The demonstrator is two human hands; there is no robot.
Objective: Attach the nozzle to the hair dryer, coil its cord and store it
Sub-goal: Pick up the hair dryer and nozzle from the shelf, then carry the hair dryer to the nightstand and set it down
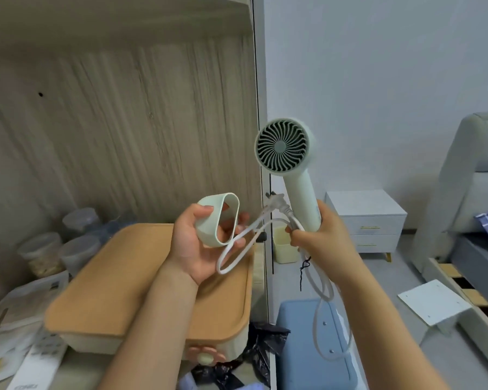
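My right hand (319, 237) grips the handle of a pale green hair dryer (286, 153), held upright with its rear vent grille facing me. The same hand also pinches a few loops of the white cord (237, 257) against the handle; the plug (276, 205) sticks up beside the handle, and more cord hangs down below the hand. My left hand (200, 246) holds the pale green nozzle (219, 220), its flat oval opening turned towards the right. The nozzle is apart from the dryer, about a hand's width to its left.
Below my left hand lies a box with a tan lid (141, 280) on a cluttered shelf with plastic jars (59, 246). A blue stool (307, 347) stands under the hanging cord. A white nightstand (366, 218) and a bed frame (468, 249) are at the right.
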